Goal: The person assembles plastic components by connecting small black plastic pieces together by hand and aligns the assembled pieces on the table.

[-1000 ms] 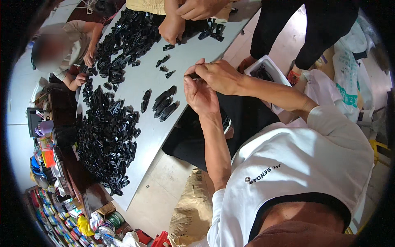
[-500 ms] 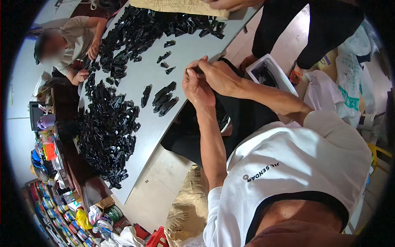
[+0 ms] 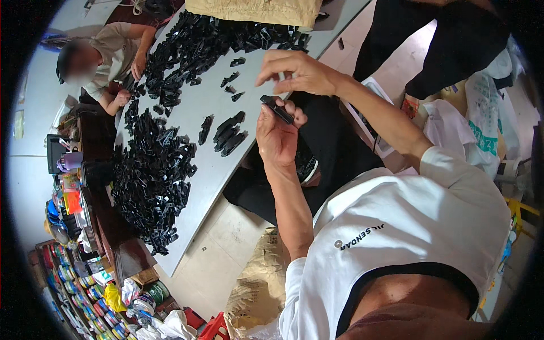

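My left hand (image 3: 276, 139) is closed around a small black plastic part (image 3: 279, 110), which stands up between thumb and fingers beside the table edge. Just above it my right hand (image 3: 303, 72) is open, its fingers spread and curved, slightly blurred and apart from the part. On the grey-white table close by lies a small group of long black parts (image 3: 229, 136), set side by side. One single black part (image 3: 205, 130) lies left of them. Several smaller black pieces (image 3: 230, 79) are strung out farther up, left of my right hand.
A large pile of black parts (image 3: 153, 181) covers the left of the table (image 3: 190, 226), with another pile (image 3: 198, 45) at the far side beside a tan sack (image 3: 255, 12). Another person (image 3: 113, 56) sits across, hands at the pile. A person in black trousers (image 3: 453, 45) stands at right near a white box (image 3: 378, 136).
My right hand has come away from my left, up and opening, uncovering the black part in my left hand. The standing person's hand has left the top of the view.
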{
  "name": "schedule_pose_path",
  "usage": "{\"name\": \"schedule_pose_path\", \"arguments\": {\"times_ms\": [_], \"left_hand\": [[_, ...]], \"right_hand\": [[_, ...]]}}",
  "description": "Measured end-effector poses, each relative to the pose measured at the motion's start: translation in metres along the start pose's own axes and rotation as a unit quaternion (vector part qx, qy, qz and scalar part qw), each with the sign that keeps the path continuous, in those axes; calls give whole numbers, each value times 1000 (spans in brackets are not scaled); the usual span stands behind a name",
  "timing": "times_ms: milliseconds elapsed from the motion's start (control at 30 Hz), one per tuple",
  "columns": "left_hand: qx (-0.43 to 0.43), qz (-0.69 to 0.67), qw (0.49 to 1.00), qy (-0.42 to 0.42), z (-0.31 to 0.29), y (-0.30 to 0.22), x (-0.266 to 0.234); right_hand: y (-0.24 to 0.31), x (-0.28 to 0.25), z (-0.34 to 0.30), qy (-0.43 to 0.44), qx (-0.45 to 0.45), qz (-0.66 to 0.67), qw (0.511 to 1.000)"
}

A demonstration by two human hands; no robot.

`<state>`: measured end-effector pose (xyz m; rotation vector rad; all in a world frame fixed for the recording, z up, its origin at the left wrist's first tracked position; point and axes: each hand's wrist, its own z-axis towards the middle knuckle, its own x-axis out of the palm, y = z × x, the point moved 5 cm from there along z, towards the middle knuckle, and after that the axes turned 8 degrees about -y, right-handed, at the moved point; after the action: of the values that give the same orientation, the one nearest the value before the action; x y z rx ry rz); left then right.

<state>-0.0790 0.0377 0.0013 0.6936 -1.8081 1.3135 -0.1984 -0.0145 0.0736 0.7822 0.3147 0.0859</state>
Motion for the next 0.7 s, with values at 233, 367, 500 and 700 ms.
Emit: {"name": "schedule_pose_path", "arguments": {"times_ms": [233, 367, 500, 700], "left_hand": [[-84, -89, 991, 62, -15, 4, 13], [-121, -146, 978, 92, -18, 8, 17], [-148, -191, 968, 67, -17, 11, 15], [-156, -90, 983, 26, -19, 12, 23]], "right_hand": [[-10, 14, 1, 172, 110, 262, 943], [-10, 14, 1, 190, 112, 233, 947], [-8, 15, -1, 175, 113, 229, 951], [-22, 20, -12, 154, 147, 137, 967]]}}
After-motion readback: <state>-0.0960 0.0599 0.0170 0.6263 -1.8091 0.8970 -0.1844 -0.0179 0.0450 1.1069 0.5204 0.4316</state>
